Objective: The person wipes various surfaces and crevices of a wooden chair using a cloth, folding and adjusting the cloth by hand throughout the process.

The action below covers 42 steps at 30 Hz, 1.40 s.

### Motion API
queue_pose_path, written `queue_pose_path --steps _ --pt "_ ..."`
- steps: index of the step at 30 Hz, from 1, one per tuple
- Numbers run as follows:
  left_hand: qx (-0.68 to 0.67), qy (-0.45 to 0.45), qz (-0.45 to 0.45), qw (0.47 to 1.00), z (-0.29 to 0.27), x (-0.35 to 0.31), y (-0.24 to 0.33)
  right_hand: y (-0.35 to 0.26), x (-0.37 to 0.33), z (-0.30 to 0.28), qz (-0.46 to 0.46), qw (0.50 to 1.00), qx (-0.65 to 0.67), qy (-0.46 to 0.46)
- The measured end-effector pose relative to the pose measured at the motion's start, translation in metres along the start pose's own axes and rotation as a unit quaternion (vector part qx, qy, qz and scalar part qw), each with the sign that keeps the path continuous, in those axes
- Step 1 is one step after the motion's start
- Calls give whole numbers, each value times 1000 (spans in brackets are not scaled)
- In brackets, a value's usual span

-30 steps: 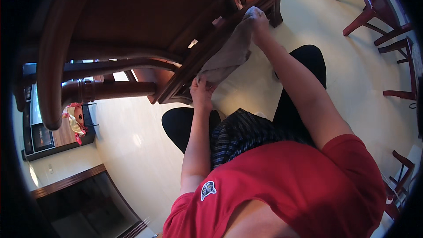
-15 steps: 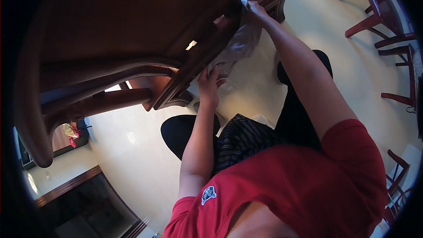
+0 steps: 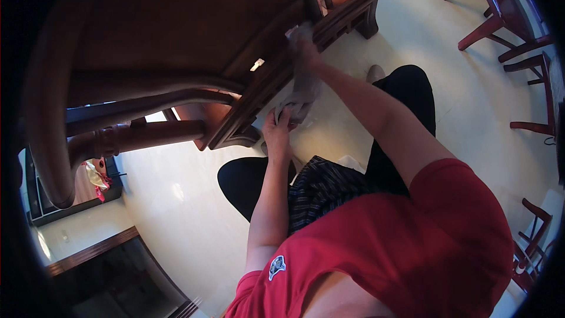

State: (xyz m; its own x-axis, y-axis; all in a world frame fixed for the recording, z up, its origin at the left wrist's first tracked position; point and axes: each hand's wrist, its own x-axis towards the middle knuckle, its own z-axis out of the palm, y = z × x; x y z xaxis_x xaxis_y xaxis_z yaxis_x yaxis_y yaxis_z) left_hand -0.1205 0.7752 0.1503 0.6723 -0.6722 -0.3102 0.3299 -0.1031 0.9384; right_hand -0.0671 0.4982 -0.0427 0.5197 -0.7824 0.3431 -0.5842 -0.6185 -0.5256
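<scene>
A thin, crumpled greyish cloth (image 3: 303, 90) hangs between my two hands beside a large dark wooden chair (image 3: 176, 29). My left hand (image 3: 278, 129) is lower and closer to me, its thumb and fingers closed on the cloth's lower end. Farther up, my right hand (image 3: 305, 47) is blurred by motion. It presses a bunched part of the cloth to the carved seat rail, its fingers wrapped round it. The pale bit at its fingertips looks like the cloth's end. Whether the material is fabric or thin plastic, I cannot tell.
Rounded wooden bars (image 3: 147, 135) of the chair stick out at the left. My knees (image 3: 244, 185) are bent close beneath my arms. Several reddish wooden chairs (image 3: 532, 70) stand along the right. A low dark cabinet (image 3: 76, 200) with red and yellow items is at the left.
My right hand has moved left and toward me along the rail with the cloth. My left hand has come slightly nearer to me. The cloth between them looks more bunched.
</scene>
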Motion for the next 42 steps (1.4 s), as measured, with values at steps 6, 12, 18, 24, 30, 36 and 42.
queue_pose_path --steps 6,12,18,24,30,36,42 --pt "20 108 -2 994 -71 -20 -8 -96 -76 -38 224 862 450 59" --pt "48 99 -4 994 -60 -17 1 -88 -33 -85 170 897 393 106" --pt "46 63 -6 997 -58 -7 -7 -105 -37 -63 138 971 195 -8" --pt "58 101 6 993 -62 -11 0 -121 -51 -82 35 984 59 -162" --pt "34 105 30 993 -72 -17 -1 -120 -32 -94 116 976 37 -183" --pt "20 84 29 996 -70 -19 8 -99 -26 -58 48 976 207 -51" --pt "40 123 34 991 -94 -32 3 -143 -56 -43 105 960 162 -201"
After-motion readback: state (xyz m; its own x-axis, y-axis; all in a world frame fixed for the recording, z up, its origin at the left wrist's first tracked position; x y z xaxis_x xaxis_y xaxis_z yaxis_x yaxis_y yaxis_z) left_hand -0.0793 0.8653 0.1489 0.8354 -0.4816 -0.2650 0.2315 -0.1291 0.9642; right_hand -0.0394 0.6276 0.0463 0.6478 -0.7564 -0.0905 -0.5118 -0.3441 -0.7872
